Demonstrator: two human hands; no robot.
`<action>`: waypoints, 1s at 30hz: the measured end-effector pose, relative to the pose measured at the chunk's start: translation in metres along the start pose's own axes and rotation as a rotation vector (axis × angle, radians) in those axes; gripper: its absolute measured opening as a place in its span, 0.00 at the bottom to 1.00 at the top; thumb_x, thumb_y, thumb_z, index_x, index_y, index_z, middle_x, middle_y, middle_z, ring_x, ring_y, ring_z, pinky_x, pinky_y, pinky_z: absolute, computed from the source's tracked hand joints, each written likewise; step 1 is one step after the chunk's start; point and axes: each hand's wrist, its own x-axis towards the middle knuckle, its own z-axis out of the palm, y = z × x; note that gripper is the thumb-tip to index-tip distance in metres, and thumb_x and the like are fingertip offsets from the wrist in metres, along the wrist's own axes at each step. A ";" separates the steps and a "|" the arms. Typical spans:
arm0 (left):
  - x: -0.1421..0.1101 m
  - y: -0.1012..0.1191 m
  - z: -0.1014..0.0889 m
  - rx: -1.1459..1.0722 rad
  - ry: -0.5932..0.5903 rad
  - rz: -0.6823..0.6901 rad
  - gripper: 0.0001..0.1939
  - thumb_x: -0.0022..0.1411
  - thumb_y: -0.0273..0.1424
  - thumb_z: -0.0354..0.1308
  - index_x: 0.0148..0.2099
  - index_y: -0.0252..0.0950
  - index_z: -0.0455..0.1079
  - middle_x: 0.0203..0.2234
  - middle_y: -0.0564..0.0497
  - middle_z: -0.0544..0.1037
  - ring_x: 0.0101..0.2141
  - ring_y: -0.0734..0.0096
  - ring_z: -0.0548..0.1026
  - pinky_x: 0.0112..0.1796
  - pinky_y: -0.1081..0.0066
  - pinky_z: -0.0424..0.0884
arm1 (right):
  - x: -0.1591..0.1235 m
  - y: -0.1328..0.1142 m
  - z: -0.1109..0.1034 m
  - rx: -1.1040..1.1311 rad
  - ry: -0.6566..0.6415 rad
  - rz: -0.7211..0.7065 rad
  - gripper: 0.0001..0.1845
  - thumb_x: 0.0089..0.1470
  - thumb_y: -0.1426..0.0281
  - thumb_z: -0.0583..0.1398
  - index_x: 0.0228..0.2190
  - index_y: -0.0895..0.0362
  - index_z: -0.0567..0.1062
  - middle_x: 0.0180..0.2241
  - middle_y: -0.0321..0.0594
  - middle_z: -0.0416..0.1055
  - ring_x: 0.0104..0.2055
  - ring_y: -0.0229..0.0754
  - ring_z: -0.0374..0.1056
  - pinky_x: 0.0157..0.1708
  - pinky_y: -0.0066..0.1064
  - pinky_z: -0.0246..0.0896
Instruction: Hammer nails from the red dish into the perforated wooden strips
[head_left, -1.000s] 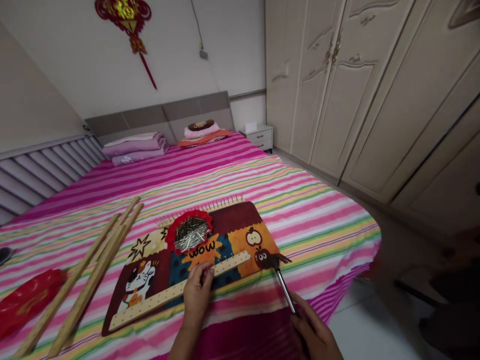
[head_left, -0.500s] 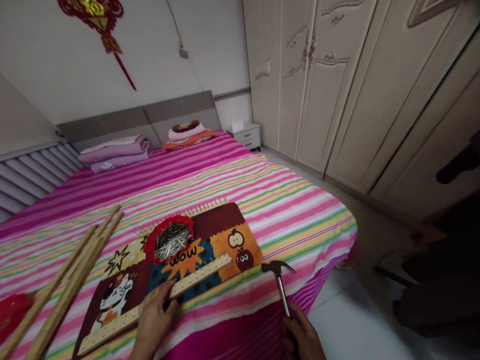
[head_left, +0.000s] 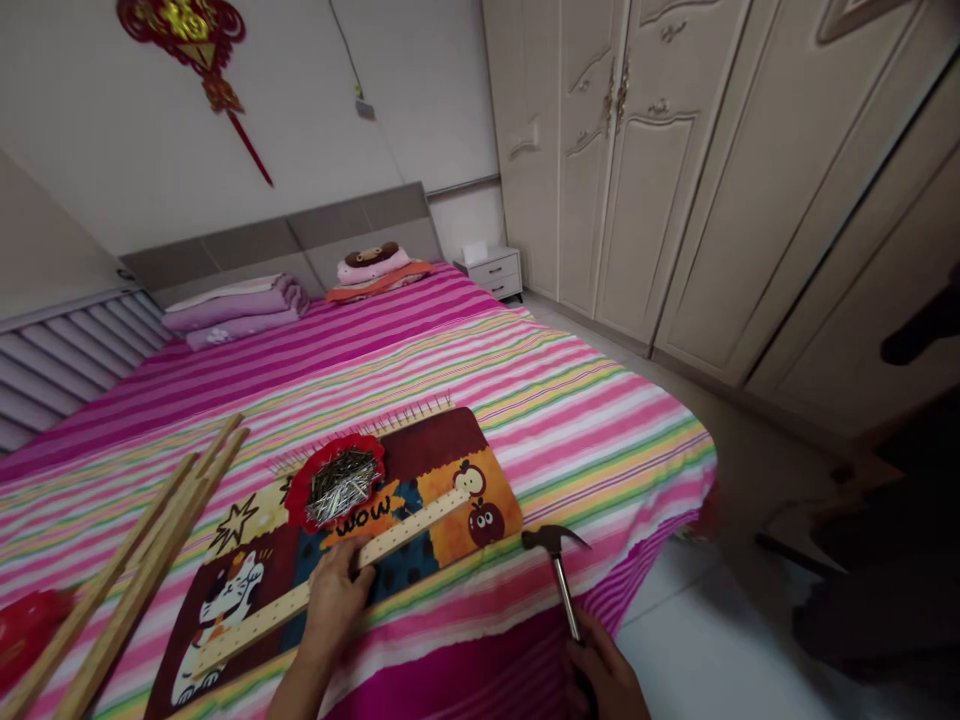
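My left hand (head_left: 336,592) is closed around the middle of a pale wooden strip (head_left: 409,530) dotted with small holes or nail heads. The strip lies slantwise across a printed mat (head_left: 450,535) with cat, apple and "WOW" pictures. In my right hand (head_left: 604,665) is a claw hammer (head_left: 559,570), gripped by its dark handle, its head up beside the mat's right edge. A red scalloped dish (head_left: 300,497) full of loose nails (head_left: 346,485) sits on the mat. Behind it, a second strip (head_left: 412,415) bristles with a row of upright nails.
Several wooden strips (head_left: 142,555) lie on the striped bed cover (head_left: 600,420) at left, near a red object (head_left: 30,625). Folded bedding (head_left: 240,310) is by the headboard (head_left: 247,245). A nightstand (head_left: 493,272) and wardrobe (head_left: 645,200) stand to the right.
My left hand has shifted the holed strip away from me and a little right, up the mat toward the dish. The hammer in my right hand has hardly moved.
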 end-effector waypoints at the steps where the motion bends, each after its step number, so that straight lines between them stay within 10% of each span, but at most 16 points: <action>1: 0.001 0.003 0.002 0.006 0.007 0.002 0.16 0.47 0.32 0.49 0.38 0.37 0.71 0.35 0.48 0.78 0.38 0.61 0.73 0.43 0.62 0.67 | 0.000 0.000 -0.001 0.000 -0.002 0.004 0.30 0.40 0.58 0.65 0.45 0.52 0.66 0.16 0.22 0.60 0.09 0.24 0.46 0.09 0.17 0.37; 13: -0.016 -0.002 0.022 0.164 0.272 0.230 0.15 0.54 0.29 0.48 0.43 0.35 0.69 0.36 0.45 0.75 0.38 0.60 0.70 0.43 0.61 0.64 | 0.000 0.001 -0.002 -0.008 0.018 0.019 0.33 0.39 0.56 0.65 0.47 0.53 0.65 0.13 0.21 0.58 0.08 0.25 0.46 0.08 0.17 0.36; 30: -0.020 0.003 0.025 0.271 0.311 0.278 0.16 0.56 0.27 0.47 0.46 0.33 0.67 0.38 0.44 0.74 0.40 0.59 0.68 0.43 0.60 0.63 | -0.002 -0.002 -0.003 -0.025 0.022 0.023 0.32 0.41 0.58 0.64 0.47 0.54 0.64 0.12 0.21 0.56 0.10 0.27 0.47 0.08 0.16 0.39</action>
